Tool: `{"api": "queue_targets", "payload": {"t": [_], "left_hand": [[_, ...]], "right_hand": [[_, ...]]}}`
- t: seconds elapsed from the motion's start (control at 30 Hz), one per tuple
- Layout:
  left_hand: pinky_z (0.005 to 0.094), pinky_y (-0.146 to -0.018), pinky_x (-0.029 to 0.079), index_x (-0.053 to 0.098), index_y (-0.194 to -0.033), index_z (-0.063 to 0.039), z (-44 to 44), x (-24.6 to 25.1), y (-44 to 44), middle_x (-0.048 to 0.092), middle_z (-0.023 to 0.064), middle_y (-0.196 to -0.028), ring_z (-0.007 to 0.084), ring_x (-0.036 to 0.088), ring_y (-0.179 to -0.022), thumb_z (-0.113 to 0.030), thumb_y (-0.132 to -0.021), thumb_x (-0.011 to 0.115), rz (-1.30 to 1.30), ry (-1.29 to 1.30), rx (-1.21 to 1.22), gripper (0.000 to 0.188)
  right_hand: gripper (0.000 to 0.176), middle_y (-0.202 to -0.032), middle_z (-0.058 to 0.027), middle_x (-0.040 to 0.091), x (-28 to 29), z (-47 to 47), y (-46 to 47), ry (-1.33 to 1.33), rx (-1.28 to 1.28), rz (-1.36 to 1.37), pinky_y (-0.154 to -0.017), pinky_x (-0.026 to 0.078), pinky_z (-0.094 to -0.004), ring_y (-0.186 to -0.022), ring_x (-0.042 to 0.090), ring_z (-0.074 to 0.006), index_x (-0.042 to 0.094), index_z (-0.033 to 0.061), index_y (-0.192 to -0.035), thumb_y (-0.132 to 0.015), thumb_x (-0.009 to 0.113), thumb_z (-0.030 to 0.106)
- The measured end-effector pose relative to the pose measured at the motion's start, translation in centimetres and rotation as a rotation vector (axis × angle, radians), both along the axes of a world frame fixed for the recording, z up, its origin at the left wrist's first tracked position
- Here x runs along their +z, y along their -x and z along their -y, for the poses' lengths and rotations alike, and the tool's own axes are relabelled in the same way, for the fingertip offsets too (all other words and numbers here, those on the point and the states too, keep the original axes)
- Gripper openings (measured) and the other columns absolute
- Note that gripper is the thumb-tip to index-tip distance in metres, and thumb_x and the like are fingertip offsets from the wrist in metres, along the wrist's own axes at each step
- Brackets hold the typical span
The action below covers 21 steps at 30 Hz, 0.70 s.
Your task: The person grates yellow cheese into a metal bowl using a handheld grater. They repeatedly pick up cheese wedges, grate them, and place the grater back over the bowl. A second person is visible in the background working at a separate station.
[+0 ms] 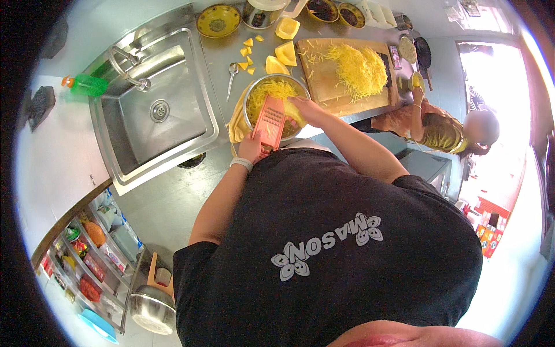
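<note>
My left hand (pixel 251 148), with a pale band on its wrist, grips the lower end of an orange-pink handheld grater (pixel 271 122). The grater slopes over a round stainless steel bowl (pixel 306 85) that holds yellow shreds (pixel 264 91). Against the grater's right side, my right hand (pixel 307 111) holds a yellow chunk of pumpkin or squash (pixel 293 113), partly covered by the fingers. A yellow cloth (pixel 236 126) lies at the bowl's left. Beyond the bowl rest larger yellow pieces (pixel 276 65), with several small offcuts (pixel 243 52) and a metal spoon (pixel 232 78) beside them.
Right of the bowl, a wooden cutting board (pixel 318 82) bears a heap of yellow shreds (pixel 357 71). A steel sink (pixel 182 117) is on the left, near a green bottle (pixel 89 85). Patterned bowls (pixel 218 21) stand behind. At far right another person (pixel 438 126) holds a yellow bowl (pixel 416 80).
</note>
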State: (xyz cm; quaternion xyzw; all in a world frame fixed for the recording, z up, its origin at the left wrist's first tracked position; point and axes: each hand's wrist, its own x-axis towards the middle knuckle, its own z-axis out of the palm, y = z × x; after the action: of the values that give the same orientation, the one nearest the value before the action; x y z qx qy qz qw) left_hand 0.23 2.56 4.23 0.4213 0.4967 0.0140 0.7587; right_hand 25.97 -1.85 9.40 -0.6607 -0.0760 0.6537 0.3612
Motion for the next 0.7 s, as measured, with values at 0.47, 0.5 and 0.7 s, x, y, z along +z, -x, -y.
{"api": "queue_targets", "payload": {"t": [0.47,0.5,0.7], "left_hand": [[0.0355,-0.047,0.058,0.054,-0.131,-0.001,0.0,-2.3,-0.4,0.070,0.0169,-0.093,0.0261,0.070,-0.060,-0.038,-0.105,0.052,0.071,0.063,-0.013,0.045],[0.0350,-0.046,0.057,0.053,-0.131,-0.002,0.0,-2.1,-0.4,0.071,0.0171,-0.093,0.0260,0.070,-0.059,-0.038,-0.105,0.051,0.054,0.060,-0.023,0.045],[0.0326,-0.045,0.055,0.052,-0.130,-0.004,-0.2,-1.0,-0.7,0.071,0.0165,-0.088,0.0218,0.068,-0.057,-0.040,-0.107,0.047,0.021,0.205,-0.007,0.043]], "right_hand": [[0.038,-0.090,-0.0280,0.068,1.1,3.1,3.9,-0.128,0.576,0.947,-0.067,0.052,-0.0558,-0.078,0.067,-0.0468,0.055,0.0097,-0.123,-0.100,0.052,0.040],[0.038,-0.087,-0.0271,0.069,0.9,3.0,4.8,-0.169,0.652,0.992,-0.067,0.053,-0.0559,-0.077,0.067,-0.0468,0.054,0.0095,-0.124,-0.101,0.050,0.040],[0.038,-0.076,-0.0217,0.069,0.3,3.2,8.6,-0.145,0.983,1.114,-0.063,0.053,-0.0565,-0.070,0.068,-0.0436,0.050,0.0070,-0.123,-0.102,0.043,0.038]]}}
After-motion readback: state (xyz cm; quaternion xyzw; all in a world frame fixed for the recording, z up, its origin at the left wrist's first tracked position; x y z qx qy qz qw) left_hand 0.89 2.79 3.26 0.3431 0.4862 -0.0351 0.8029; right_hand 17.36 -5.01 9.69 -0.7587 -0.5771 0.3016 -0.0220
